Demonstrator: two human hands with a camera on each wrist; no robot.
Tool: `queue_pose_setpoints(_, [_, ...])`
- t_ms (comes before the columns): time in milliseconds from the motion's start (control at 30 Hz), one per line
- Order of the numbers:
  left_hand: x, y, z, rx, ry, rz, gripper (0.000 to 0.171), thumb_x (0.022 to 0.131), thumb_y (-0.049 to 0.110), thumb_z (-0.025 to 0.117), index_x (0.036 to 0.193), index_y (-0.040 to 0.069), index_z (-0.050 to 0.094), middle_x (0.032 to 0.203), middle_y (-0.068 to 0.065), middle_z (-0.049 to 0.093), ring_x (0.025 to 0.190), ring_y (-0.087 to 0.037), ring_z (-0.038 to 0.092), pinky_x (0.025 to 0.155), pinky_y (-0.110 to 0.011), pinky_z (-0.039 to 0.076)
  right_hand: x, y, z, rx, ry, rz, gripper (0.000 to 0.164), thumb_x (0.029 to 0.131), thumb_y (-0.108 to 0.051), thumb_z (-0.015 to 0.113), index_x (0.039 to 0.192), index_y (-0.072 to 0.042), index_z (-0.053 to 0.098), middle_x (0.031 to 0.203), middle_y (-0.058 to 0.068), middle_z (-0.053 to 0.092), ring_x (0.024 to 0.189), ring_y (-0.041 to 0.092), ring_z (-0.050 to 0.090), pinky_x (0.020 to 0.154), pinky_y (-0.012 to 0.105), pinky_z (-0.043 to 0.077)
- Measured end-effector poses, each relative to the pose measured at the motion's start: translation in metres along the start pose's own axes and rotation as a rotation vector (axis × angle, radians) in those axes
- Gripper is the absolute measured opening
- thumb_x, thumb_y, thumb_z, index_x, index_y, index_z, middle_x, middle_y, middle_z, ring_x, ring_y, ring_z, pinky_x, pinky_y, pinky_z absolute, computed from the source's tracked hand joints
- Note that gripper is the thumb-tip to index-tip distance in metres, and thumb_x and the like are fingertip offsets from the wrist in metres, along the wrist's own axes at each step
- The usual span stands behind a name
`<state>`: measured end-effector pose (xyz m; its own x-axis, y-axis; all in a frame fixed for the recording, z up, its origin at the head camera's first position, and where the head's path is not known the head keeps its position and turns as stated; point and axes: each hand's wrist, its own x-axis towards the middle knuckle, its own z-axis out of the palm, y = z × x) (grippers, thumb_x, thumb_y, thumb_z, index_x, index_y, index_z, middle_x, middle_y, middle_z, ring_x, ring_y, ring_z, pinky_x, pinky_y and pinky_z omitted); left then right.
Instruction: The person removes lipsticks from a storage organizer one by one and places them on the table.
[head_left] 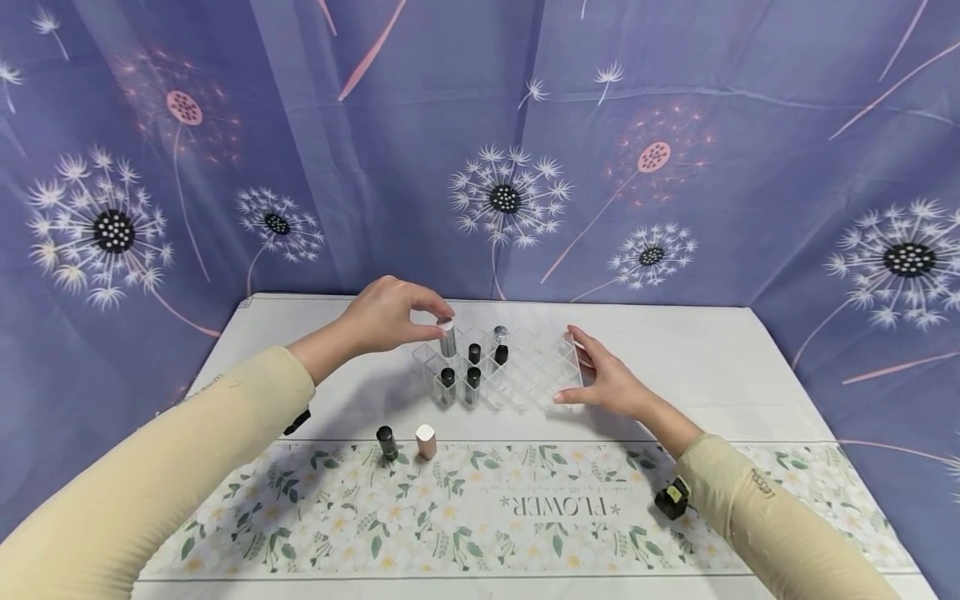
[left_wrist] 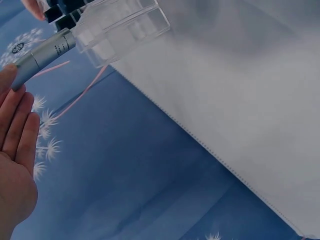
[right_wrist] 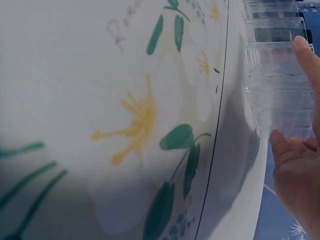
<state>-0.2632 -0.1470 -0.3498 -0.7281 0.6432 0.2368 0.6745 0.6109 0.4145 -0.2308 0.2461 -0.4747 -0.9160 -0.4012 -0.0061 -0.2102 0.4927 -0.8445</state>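
My left hand [head_left: 386, 315] pinches the top of a silver lipstick tube [head_left: 447, 342] between thumb and fingers. The tube stands upright at the back left of a clear plastic lipstick organizer [head_left: 534, 379], its lower end among the compartments. In the left wrist view, small print shows on the silver tube [left_wrist: 50, 50]. My right hand [head_left: 611, 382] grips the organizer's right end, thumb at the front corner and fingers at the back. Several black-capped lipsticks [head_left: 472, 379] fill compartments on the left half, with a clear-topped one [head_left: 500, 334] in the back row.
In front of the organizer, a black lipstick [head_left: 387, 442] and a pink one with a pale top [head_left: 426, 442] stand on the white tablecloth [head_left: 675, 350]. A floral band with lettering [head_left: 562, 507] crosses the cloth. A purple dandelion-print curtain [head_left: 405, 183] hangs behind.
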Motion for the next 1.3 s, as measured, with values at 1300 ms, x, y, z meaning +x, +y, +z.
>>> queue_pose_setpoints(1300, [-0.044, 0.054, 0.022, -0.049, -0.077, 0.103, 0.022, 0.09, 0.024, 0.088, 0.111, 0.017, 0.084, 0.109, 0.007, 0.082, 0.089, -0.007, 0.077, 0.088, -0.036, 0.062, 0.002, 0.003, 0.0, -0.012, 0.009, -0.02, 0.121, 0.083, -0.01, 0.094, 0.171, 0.0, 0.011, 0.175, 0.027, 0.016, 0.155, 0.05, 0.032, 0.121, 0.046, 0.036])
